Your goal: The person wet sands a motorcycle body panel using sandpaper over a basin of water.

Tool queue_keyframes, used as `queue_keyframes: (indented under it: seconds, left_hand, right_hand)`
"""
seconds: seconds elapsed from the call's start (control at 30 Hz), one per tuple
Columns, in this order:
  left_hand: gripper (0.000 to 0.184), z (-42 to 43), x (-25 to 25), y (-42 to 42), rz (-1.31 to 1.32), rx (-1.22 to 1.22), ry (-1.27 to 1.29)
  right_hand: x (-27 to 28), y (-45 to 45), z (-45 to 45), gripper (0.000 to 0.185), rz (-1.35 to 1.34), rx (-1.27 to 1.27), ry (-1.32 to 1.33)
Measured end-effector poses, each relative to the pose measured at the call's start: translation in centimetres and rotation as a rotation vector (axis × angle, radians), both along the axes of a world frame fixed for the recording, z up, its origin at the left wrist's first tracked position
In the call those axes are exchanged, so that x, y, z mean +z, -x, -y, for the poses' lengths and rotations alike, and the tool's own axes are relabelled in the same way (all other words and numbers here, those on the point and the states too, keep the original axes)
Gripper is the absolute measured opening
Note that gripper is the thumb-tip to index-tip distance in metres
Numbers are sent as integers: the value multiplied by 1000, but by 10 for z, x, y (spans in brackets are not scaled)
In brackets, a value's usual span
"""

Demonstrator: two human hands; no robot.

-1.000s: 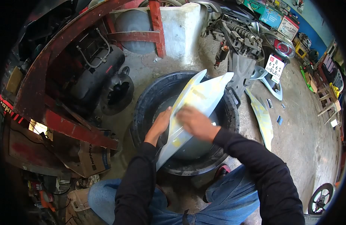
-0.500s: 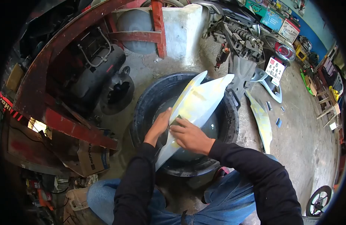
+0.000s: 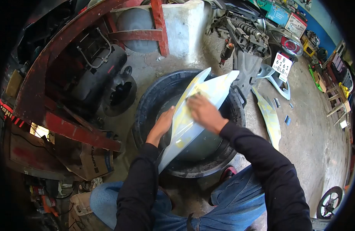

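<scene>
A white motorcycle body panel (image 3: 212,94) with yellowish patches slants over a black tub (image 3: 144,94) with cloudy water (image 3: 204,148) in it. My left hand (image 3: 162,124) grips the panel's left edge, thumb on the upper face and the other fingers hidden beneath. Pressed to the panel's upper middle is my right hand (image 3: 204,111), slightly blurred, its fingers closed over a small dark piece of sandpaper (image 3: 188,98) that is mostly covered. The panel's lower end points toward my knees.
A second patched panel (image 3: 269,117) lies on the floor at right, beside small blue-grey pieces (image 3: 287,120). Behind the tub stands a partly stripped motorcycle (image 3: 248,50) with a number plate (image 3: 282,66). A red frame (image 3: 77,129) and a black tank (image 3: 98,75) are at left.
My right hand has slid up the panel, away from me, with the sandpaper. My left hand keeps its hold on the edge, and the panel stays almost in place.
</scene>
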State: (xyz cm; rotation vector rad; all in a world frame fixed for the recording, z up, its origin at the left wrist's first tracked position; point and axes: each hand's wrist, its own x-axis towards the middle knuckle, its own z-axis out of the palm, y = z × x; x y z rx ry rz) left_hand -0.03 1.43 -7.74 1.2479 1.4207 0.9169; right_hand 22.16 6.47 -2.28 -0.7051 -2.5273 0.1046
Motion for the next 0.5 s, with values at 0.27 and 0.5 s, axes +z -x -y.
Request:
queue_keyframes:
  seconds: [0.27, 0.5]
  left_hand:
    - [62, 0, 10, -2, -36, -12, 8]
    - [64, -4, -1, -2, 2, 36, -1]
  right_hand:
    - [-7, -7, -8, 42, -19, -30, 18]
    - [6, -11, -24, 41, -62, -69, 10]
